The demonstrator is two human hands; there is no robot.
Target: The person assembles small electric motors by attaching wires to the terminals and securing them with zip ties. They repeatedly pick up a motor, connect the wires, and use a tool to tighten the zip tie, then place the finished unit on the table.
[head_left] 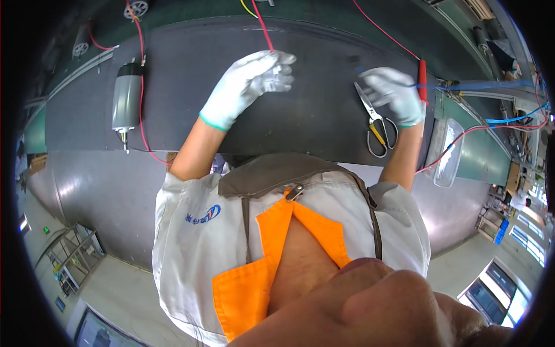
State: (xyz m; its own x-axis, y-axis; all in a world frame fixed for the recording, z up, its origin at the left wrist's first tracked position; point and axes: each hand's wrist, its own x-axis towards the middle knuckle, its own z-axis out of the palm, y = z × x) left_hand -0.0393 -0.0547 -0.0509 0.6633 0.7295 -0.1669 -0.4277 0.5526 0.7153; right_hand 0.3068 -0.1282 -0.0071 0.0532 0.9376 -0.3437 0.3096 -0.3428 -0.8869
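Observation:
My left hand (251, 84), in a white glove with a green cuff, is closed with its fingertips on the end of a red wire (265, 33) that comes down from the far edge. To the right, my right hand (394, 92), gloved the same way, is smeared by motion, so its fingers do not show clearly. Just beside it on the dark mat lie scissors (376, 124) with black and yellow handles, their blades pointing away from me. A blurred blue strip (474, 85) runs from the right edge to near that hand. A red rod-shaped handle (422, 81) lies behind its wrist.
A grey cylindrical motor (126, 98) with a black cap and a red wire stands at the left of the dark work mat (318, 115). At the right edge is a clear plastic tray (448, 153). Red and blue cables (503, 124) cross there. More motors (136, 8) sit far left.

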